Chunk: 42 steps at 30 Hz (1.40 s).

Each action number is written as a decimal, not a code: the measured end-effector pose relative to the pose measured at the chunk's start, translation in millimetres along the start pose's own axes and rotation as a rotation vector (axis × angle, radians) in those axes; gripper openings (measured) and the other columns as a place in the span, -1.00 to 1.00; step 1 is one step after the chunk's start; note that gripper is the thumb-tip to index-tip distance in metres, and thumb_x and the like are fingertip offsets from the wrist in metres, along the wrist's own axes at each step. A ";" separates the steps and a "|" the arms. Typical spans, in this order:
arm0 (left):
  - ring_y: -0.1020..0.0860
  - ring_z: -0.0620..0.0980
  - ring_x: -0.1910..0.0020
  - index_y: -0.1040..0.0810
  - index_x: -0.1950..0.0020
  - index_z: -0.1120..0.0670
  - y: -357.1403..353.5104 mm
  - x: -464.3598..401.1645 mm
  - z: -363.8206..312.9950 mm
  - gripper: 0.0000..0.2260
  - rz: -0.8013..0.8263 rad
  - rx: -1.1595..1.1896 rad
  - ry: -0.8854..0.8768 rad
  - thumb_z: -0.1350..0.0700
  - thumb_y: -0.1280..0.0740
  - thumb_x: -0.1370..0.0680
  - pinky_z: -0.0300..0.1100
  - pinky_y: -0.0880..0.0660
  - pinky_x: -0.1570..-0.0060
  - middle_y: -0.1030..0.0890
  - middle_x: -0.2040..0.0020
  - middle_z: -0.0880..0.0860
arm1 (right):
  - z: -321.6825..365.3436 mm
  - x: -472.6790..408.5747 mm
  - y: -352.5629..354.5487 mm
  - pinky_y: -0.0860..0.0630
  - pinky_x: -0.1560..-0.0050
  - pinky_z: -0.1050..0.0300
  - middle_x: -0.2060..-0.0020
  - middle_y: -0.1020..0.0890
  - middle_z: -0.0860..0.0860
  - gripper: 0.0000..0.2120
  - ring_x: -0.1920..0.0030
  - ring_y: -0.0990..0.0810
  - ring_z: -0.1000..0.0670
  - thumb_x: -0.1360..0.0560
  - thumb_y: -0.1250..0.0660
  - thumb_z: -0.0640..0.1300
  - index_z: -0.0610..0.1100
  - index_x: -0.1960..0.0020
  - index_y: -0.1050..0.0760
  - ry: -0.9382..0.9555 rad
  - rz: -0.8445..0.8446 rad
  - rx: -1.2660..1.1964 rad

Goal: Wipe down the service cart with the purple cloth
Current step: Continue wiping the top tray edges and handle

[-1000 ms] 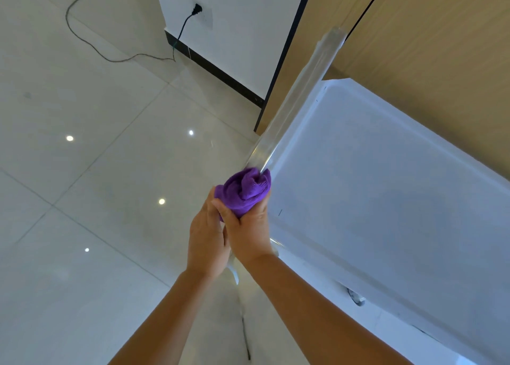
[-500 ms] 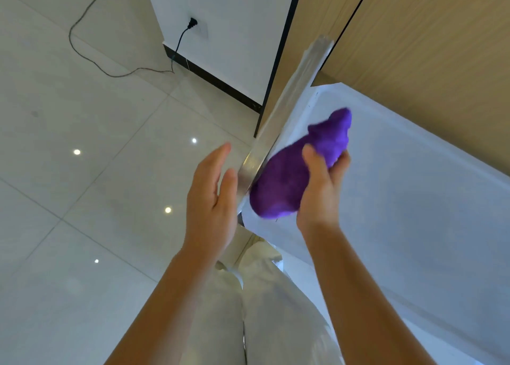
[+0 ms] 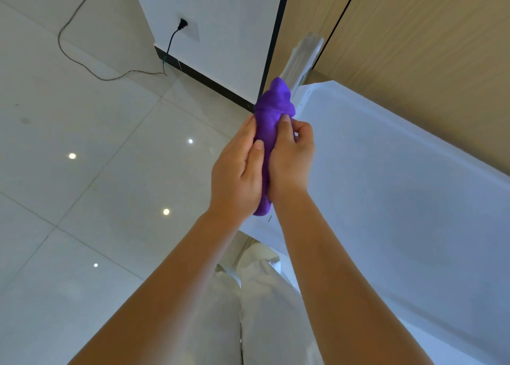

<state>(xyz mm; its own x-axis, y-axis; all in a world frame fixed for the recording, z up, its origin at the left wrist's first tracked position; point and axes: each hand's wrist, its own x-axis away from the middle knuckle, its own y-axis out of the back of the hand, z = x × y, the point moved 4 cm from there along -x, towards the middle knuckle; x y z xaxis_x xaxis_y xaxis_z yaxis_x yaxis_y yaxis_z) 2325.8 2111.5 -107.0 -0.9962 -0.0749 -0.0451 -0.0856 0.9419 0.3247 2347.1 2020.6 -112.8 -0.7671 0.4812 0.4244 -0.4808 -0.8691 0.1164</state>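
Observation:
The purple cloth (image 3: pixel 269 122) is bunched into a long roll, squeezed between both hands over the left edge of the white service cart (image 3: pixel 400 188). My left hand (image 3: pixel 237 171) presses against its left side with the thumb laid on the cloth. My right hand (image 3: pixel 292 155) grips it from the right, fingers curled round it. The cart's silver handle bar (image 3: pixel 303 54) sticks out beyond the cloth's top end; the rest of the bar is hidden behind the cloth and hands.
A wood-panelled wall (image 3: pixel 430 61) runs close behind the cart. A white wall with a socket and plug (image 3: pixel 182 24) stands to the left, its black cable (image 3: pixel 82 61) trailing over the glossy tiled floor (image 3: pixel 82 199). My white trousers (image 3: pixel 262 309) show below.
The hands left the handle, the right hand lifting the cloth over the cart top while the left hand opened. Now both hands close on the cloth again, held lengthwise.

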 end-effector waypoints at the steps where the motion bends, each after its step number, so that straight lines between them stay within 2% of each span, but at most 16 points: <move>1: -0.53 -0.20 -0.11 -0.39 -0.39 0.09 2.0 -0.5 0.5 -0.60 0.019 0.026 0.012 0.10 -0.08 -0.56 -0.34 -0.44 -0.10 -0.53 -0.18 -0.13 | -0.5 4.0 -0.4 -0.48 0.25 0.23 0.33 -0.51 0.05 -0.83 0.33 -0.48 0.09 -0.58 -0.18 -0.03 -0.05 0.16 -0.38 0.044 -0.019 0.017; 3: -0.52 -0.29 -0.03 -0.37 -0.39 0.05 3.4 -0.7 1.3 -0.61 0.051 0.053 0.019 0.10 -0.09 -0.57 -0.40 -0.43 -0.03 -0.54 -0.09 -0.20 | -5.1 12.5 0.0 -0.46 0.26 0.24 0.33 -0.51 0.05 -0.82 0.33 -0.47 0.10 -0.57 -0.19 -0.06 -0.05 0.19 -0.37 0.090 -0.034 0.031; 5: -0.43 -0.46 -0.07 -0.26 -0.46 0.05 4.7 -0.6 4.3 -0.56 0.050 0.055 0.038 0.05 -0.08 -0.56 -0.51 -0.34 -0.06 -0.43 -0.14 -0.29 | -13.0 23.1 -1.4 -0.46 0.22 0.21 0.26 -0.54 -0.01 -0.84 0.27 -0.49 0.07 -0.55 -0.22 -0.04 -0.03 0.19 -0.37 0.132 -0.013 0.022; 7: -0.30 -0.55 -0.15 -0.13 -0.50 0.00 6.9 1.1 7.4 -0.51 0.048 0.061 0.046 -0.01 -0.06 -0.56 -0.56 -0.25 -0.14 -0.29 -0.21 -0.36 | -30.2 37.5 -4.5 -0.47 0.14 0.15 0.13 -0.55 -0.09 -0.84 0.17 -0.53 0.01 -0.48 -0.23 0.09 0.00 0.13 -0.37 0.147 0.016 0.006; 9: -0.28 -0.52 -0.21 -0.10 -0.46 -0.11 9.2 3.1 6.9 -0.55 0.082 0.049 0.017 -0.04 -0.06 -0.56 -0.55 -0.23 -0.17 -0.26 -0.24 -0.39 | -48.2 55.4 -6.7 -0.51 0.01 0.07 0.02 -0.54 -0.14 -0.69 0.05 -0.54 -0.04 -0.39 -0.21 0.21 0.02 0.01 -0.38 0.108 0.033 -0.035; 11: -0.30 -0.47 -0.24 -0.17 -0.42 -0.11 10.6 4.8 6.5 -0.58 0.124 0.051 -0.005 -0.05 -0.08 -0.55 -0.56 -0.23 -0.17 -0.30 -0.25 -0.36 | -59.7 67.0 -7.1 -0.52 -0.02 0.09 -0.02 -0.53 -0.14 -0.65 0.03 -0.55 -0.04 -0.36 -0.22 0.21 0.06 -0.06 -0.36 0.070 0.058 -0.100; 16: -0.45 -0.30 -0.19 -0.32 -0.40 -0.04 9.1 7.1 6.6 -0.47 0.100 0.090 0.039 -0.17 -0.08 -0.47 -0.39 -0.38 -0.17 -0.49 -0.22 -0.21 | -46.3 51.8 -2.3 -0.47 0.22 0.32 0.20 -0.53 0.03 -0.82 0.28 -0.51 0.20 -0.50 -0.33 -0.04 0.00 0.04 -0.32 0.036 0.043 -0.120; 18: -0.49 -0.33 -0.10 -0.29 -0.37 -0.08 7.0 3.6 5.0 -0.58 0.084 0.105 0.030 -0.10 -0.10 -0.52 -0.44 -0.41 -0.07 -0.50 -0.13 -0.26 | -26.1 31.5 -2.5 -0.47 0.26 0.35 0.24 -0.51 0.07 -0.81 0.34 -0.49 0.25 -0.50 -0.33 -0.05 -0.06 0.03 -0.32 0.106 0.003 -0.062; 21: -0.44 -0.43 -0.12 -0.26 -0.43 0.02 4.4 0.7 2.3 -0.53 0.076 0.091 -0.014 -0.08 -0.02 -0.55 -0.47 -0.36 -0.09 -0.41 -0.12 -0.40 | -2.3 3.4 -4.9 -0.51 0.20 0.29 0.22 -0.51 0.10 -0.74 0.28 -0.52 0.22 -0.48 -0.35 0.00 -0.10 -0.01 -0.33 0.201 -0.047 0.030; 25: -0.47 -0.26 -0.17 -0.34 -0.41 0.09 0.4 2.4 7.8 -0.49 -0.006 0.114 0.039 -0.10 -0.02 -0.52 -0.09 -0.47 -0.19 -0.45 -0.13 -0.37 | 20.8 -30.8 -5.5 -0.43 0.27 0.43 0.23 -0.48 0.12 -0.73 0.29 -0.47 0.24 -0.47 -0.37 -0.02 -0.12 0.01 -0.33 0.251 -0.095 0.076; 26: -0.47 -0.22 -0.19 -0.35 -0.41 0.11 -0.7 1.9 7.1 -0.47 -0.029 0.082 0.048 -0.09 -0.02 -0.51 -0.06 -0.46 -0.21 -0.43 -0.12 -0.37 | 26.7 -38.6 -5.1 -0.42 0.28 0.44 0.24 -0.47 0.13 -0.73 0.30 -0.47 0.24 -0.47 -0.37 -0.02 -0.12 0.01 -0.33 0.254 -0.103 0.082; 27: -0.46 -0.19 -0.19 -0.35 -0.41 0.13 -2.0 1.1 5.9 -0.47 -0.041 0.035 0.042 -0.08 -0.03 -0.51 -0.12 -0.44 -0.22 -0.40 -0.10 -0.36 | 31.6 -46.1 -5.0 -0.42 0.29 0.44 0.25 -0.47 0.13 -0.72 0.30 -0.47 0.24 -0.47 -0.37 -0.01 -0.12 0.01 -0.33 0.254 -0.108 0.089; 29: -0.45 -0.22 -0.10 -0.36 -0.40 0.12 -5.6 -2.3 2.7 -0.52 -0.038 -0.073 0.022 -0.04 -0.05 -0.53 -0.41 -0.37 -0.13 -0.34 -0.03 -0.36 | 39.4 -59.0 -4.6 -0.43 0.28 0.41 0.25 -0.48 0.14 -0.72 0.29 -0.48 0.23 -0.47 -0.37 0.00 -0.12 0.01 -0.33 0.257 -0.111 0.104; 31: -0.41 -0.21 0.01 -0.35 -0.41 0.12 -9.4 -7.2 -0.1 -0.54 -0.022 -0.166 0.033 -0.01 -0.04 -0.55 -0.50 -0.32 0.04 -0.32 0.03 -0.31 | 44.7 -67.4 -4.7 -0.43 0.30 0.42 0.25 -0.48 0.14 -0.72 0.30 -0.48 0.24 -0.47 -0.37 0.00 -0.12 0.00 -0.33 0.267 -0.108 0.118; 36: -0.53 0.06 0.11 -0.45 -0.33 0.21 -14.1 -13.9 -5.9 -0.51 -0.168 -0.383 -0.010 -0.03 -0.01 -0.55 -0.23 -0.35 0.24 -0.53 0.01 0.13 | 40.8 -66.5 -5.0 -0.41 0.32 0.46 0.26 -0.47 0.15 -0.74 0.34 -0.47 0.28 -0.48 -0.36 -0.03 -0.12 0.00 -0.33 0.269 -0.101 0.108; 42: -0.56 0.10 0.16 -0.49 -0.26 0.27 -14.3 -14.8 -6.3 -0.53 -0.237 -0.364 -0.073 -0.02 -0.03 -0.59 -0.23 -0.42 0.28 -0.56 0.05 0.17 | 15.0 -33.5 -0.5 -0.43 0.33 0.42 0.26 -0.48 0.10 -0.75 0.37 -0.47 0.31 -0.50 -0.34 -0.05 -0.14 -0.03 -0.32 0.204 -0.009 0.043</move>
<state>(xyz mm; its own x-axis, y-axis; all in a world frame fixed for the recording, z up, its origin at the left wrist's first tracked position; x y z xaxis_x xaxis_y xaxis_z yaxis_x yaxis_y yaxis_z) 2341.7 2097.1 -105.0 -0.9454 -0.2399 -0.2206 -0.3256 0.7237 0.6084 2379.4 2003.1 -113.6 -0.8354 0.4980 0.2326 -0.4724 -0.8669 0.1594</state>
